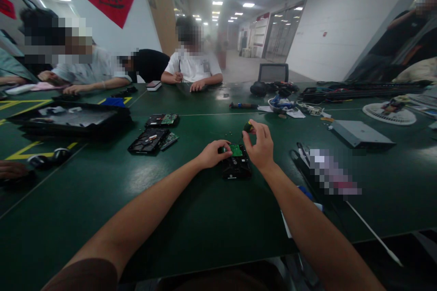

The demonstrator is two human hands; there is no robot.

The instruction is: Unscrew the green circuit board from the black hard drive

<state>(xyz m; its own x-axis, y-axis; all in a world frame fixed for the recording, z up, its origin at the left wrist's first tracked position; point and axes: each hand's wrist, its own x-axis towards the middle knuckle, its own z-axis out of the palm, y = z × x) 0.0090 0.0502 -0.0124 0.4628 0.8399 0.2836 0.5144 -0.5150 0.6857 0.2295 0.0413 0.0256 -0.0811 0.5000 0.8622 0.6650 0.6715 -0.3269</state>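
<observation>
In front of me on the green table lies a black hard drive [236, 170], its green circuit board [236, 150] facing up at the far end. My left hand [215, 153] is closed at the drive's left edge, thumb and fingertips on it beside the board. Above the board's right side, my right hand [260, 143] grips the green and yellow handle of a screwdriver [248, 126]. The screwdriver's tip is too small and dark to make out. Several tiny screws [228, 134] lie just beyond the drive.
More hard drives [146, 141] with a loose circuit board [170, 140] lie to the left, near a black tray [68, 120]. A silver metal box [362, 133] and a bowl of parts [282, 103] are on the right. Co-workers sit across the table.
</observation>
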